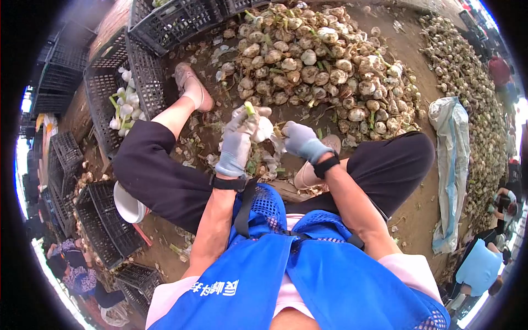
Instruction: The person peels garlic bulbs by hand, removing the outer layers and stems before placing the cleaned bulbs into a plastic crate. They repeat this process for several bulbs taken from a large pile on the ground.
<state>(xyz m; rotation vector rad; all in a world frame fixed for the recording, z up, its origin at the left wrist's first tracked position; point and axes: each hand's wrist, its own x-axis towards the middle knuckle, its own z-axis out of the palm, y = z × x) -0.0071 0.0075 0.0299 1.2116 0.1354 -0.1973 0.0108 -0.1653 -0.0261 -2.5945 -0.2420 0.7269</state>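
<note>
My left hand [237, 142], in a pale grey work glove, is closed round a white garlic bulb [264, 130]. The bulb's cut green stem [250, 108] sticks up between the fingers. Just to the right, my right hand [303, 143], gloved alike, has its fingers curled in near the bulb. Whatever its fingertips pinch, if anything, is too small to make out. Pale papery skins [269, 159] hang or lie below the hands. Beyond them rises a large heap of soil-stained garlic [308, 60].
At the left, a black plastic crate [104, 82] holds clean white bulbs. Other crates [104, 220] and a white bucket [127, 202] stand beside my leg. A crumpled white sack [451, 170] lies at the right, before another garlic heap [467, 99]. Other people [478, 267] sit nearby.
</note>
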